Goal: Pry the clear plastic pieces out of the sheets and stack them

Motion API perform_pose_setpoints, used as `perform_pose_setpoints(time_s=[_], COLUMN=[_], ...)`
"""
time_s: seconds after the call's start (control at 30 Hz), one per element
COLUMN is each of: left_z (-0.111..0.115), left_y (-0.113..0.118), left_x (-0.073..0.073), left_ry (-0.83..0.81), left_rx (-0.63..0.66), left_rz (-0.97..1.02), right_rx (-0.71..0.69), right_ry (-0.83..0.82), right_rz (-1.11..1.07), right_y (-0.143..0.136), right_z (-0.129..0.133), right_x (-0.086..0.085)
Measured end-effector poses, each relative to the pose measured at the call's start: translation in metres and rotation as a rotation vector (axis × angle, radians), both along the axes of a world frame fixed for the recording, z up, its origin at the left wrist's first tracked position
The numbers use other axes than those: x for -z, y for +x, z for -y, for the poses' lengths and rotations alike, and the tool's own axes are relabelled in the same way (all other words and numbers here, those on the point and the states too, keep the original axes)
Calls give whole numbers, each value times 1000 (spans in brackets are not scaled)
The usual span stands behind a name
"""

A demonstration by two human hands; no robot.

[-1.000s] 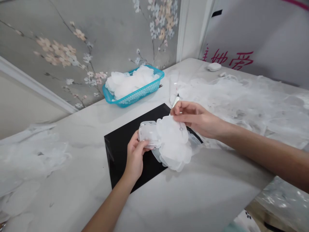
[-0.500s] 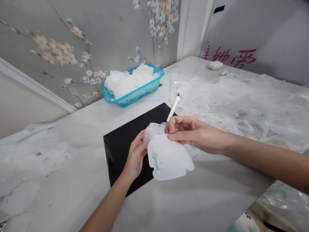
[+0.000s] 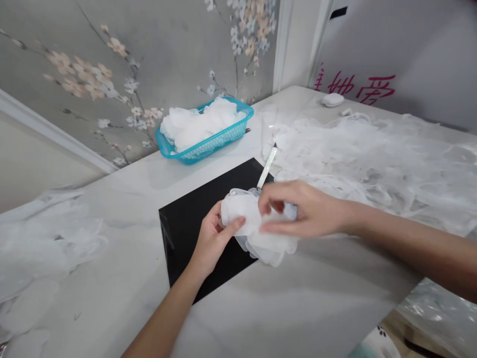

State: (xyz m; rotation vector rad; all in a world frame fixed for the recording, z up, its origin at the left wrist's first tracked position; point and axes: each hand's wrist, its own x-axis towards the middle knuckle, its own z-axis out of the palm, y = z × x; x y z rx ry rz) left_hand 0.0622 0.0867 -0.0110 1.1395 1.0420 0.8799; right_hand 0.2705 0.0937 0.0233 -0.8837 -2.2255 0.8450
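A stack of thin white, scallop-edged sheet pieces is in my left hand, over a black rectangular board. My left thumb presses on the top of the stack while the fingers support it from beneath. Above the stack's right side is my right hand, a little blurred. Its fingers are curled and stand apart from the thumb, with no piece visible between them. Just beyond the stack lies a slim, pale-handled tool with a dark pointed tip; its near end meets the pieces.
A blue plastic basket full of white pieces stands by the wall. Tangled translucent white material covers the table's right side. More white sheets lie at the left. A white rounded object sits at the back.
The large piece that hung toward me from my fingers is no longer spread out there; layered pieces show instead. My left thumb has come over the stack. My right fingers have parted from the thumb.
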Motion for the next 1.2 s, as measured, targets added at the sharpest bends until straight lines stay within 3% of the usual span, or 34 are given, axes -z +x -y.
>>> perform_pose_setpoints(time_s=[0.07, 0.17, 0.37, 0.6, 0.83, 0.93, 1.2], left_z=[0, 0, -1, -2, -1, -1, -2], left_y=[0, 0, 2, 4, 4, 3, 2], left_x=[1, 1, 1, 0, 0, 2, 6], left_ry=[-31, -62, -66, -58, -53, -47, -34], left_rx=[-23, -63, -147, -176, -218, -226, -319], left_rz=[38, 100, 177, 193, 205, 217, 225], right_rx=[-222, -268, -353, -369, -166, -125, -111], right_ry=[-50, -71, -182, -257, -142, -193, -743], right_rz=[239, 431, 293, 354, 314, 229, -372], right_y=[2, 2, 11, 19, 19, 18, 15], right_z=[2, 5, 4, -1, -1, -3, -8], right_x=[-6, -13, -17, -17, -18, -19, -15])
